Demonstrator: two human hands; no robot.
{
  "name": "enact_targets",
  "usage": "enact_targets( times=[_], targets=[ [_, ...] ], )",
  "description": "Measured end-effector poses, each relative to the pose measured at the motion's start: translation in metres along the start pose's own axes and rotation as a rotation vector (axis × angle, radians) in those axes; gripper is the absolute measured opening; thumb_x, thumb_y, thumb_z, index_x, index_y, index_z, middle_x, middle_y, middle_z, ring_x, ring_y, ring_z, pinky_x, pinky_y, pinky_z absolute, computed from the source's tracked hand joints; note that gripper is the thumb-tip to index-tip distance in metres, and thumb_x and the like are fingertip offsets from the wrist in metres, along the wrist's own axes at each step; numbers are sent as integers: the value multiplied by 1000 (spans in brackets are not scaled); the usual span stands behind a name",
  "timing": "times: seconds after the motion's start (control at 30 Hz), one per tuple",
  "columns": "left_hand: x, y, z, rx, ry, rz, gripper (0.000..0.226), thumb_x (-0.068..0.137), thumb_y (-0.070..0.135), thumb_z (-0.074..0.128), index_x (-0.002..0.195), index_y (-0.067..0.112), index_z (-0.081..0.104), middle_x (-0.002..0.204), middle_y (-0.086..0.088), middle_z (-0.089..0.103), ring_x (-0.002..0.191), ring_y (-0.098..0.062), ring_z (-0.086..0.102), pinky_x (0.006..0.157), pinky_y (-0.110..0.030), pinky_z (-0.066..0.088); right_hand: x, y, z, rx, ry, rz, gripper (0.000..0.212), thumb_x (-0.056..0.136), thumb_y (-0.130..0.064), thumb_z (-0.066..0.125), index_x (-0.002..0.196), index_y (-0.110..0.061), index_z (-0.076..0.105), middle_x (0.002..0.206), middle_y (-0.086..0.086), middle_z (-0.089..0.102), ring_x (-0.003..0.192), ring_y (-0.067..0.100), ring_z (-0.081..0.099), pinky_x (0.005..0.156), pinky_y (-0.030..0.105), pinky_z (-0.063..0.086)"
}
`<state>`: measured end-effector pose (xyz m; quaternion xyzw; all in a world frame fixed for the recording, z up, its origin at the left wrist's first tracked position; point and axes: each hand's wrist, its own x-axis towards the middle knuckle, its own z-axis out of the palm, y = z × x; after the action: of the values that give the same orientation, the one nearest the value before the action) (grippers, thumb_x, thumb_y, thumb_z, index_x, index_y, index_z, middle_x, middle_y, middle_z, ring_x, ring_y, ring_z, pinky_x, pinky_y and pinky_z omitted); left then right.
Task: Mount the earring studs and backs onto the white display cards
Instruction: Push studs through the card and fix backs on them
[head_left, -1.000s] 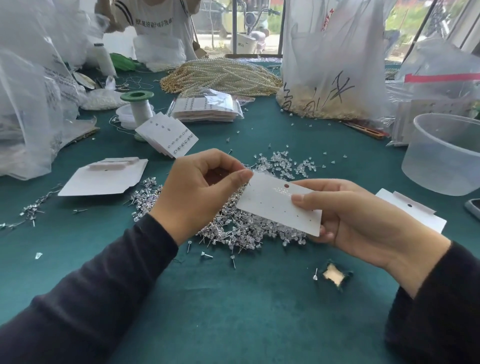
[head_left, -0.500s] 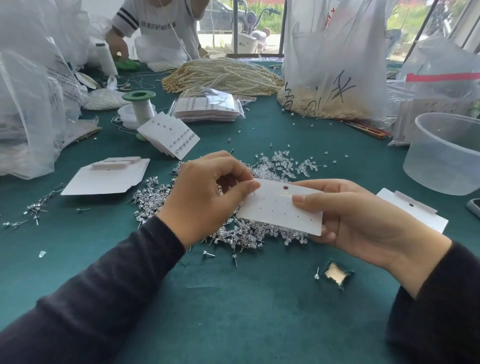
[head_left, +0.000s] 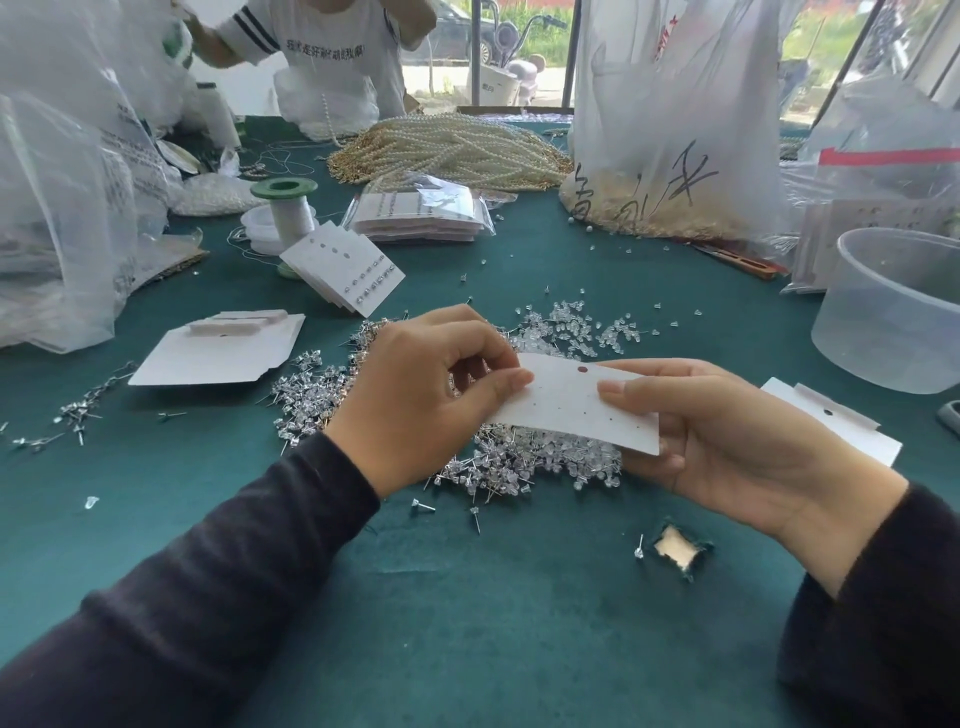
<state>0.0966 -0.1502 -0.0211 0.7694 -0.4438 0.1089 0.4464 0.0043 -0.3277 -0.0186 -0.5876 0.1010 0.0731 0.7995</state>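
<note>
A white display card (head_left: 574, 402) with small holes hangs over a heap of silver earring studs (head_left: 498, 462) on the green table. My right hand (head_left: 727, 441) grips the card's right part, thumb on top, fingers beneath. My left hand (head_left: 431, 395) has its fingers curled at the card's left edge, thumb tip pressed on the card; whether a stud sits between its fingers is hidden. Clear earring backs (head_left: 576, 325) lie scattered just behind the card.
Blank cards (head_left: 218, 353) lie at the left, another card (head_left: 831, 421) at the right, filled cards (head_left: 343, 273) lean on a green spool (head_left: 285, 208). A clear tub (head_left: 893, 306) stands right. Pearl strands (head_left: 452, 150), plastic bags and another person are across the table.
My left hand has moved right to the card's left edge and its thumb now lies on the card. The right hand keeps the card almost still.
</note>
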Motion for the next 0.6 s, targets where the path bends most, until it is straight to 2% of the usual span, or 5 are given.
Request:
enact_targets(
  times=[0.13, 0.27, 0.4, 0.53, 0.6],
  targets=[
    [-2, 4, -5, 107, -129, 75, 47, 63, 49, 71, 84, 7, 69, 85, -2, 64, 67, -14, 58, 64, -24, 50, 0, -1, 0, 109, 25, -9, 19, 68, -9, 61, 83, 2, 65, 57, 2, 54, 36, 4, 38, 31, 12, 30],
    [-1, 3, -3, 252, -77, 149, 15, 75, 14, 64, 85, 3, 66, 83, -7, 65, 66, -18, 60, 63, -34, 52, -1, -4, 4, 131, 37, -44, 16, 68, -21, 64, 65, -7, 70, 56, 3, 56, 37, 6, 43, 32, 13, 36],
    [2, 0, -1, 257, 102, 37, 12, 82, 9, 60, 71, 3, 60, 64, 0, 57, 53, -5, 49, 56, -16, 40, 2, -8, 0, 92, 8, -150, 56, 78, -51, 50, 100, -3, 65, 69, 10, 67, 44, 13, 52, 38, 19, 43],
    [5, -5, -1, -41, 161, -358, 17, 86, 14, 58, 70, 12, 62, 62, -4, 64, 52, -13, 59, 55, -25, 50, 8, 0, -14, -1056, 401, -516, 26, 85, -35, 61, 104, -19, 70, 79, -4, 67, 69, 9, 59, 65, 18, 43],
    [7, -5, -1, -243, 210, -515, 19, 87, 9, 57, 69, 15, 61, 63, -4, 65, 49, -7, 60, 55, -23, 53, 15, 7, -16, -1408, 372, -443, 25, 85, -28, 62, 108, -21, 69, 95, -5, 62, 88, 10, 55, 77, 17, 35]
  ],
)
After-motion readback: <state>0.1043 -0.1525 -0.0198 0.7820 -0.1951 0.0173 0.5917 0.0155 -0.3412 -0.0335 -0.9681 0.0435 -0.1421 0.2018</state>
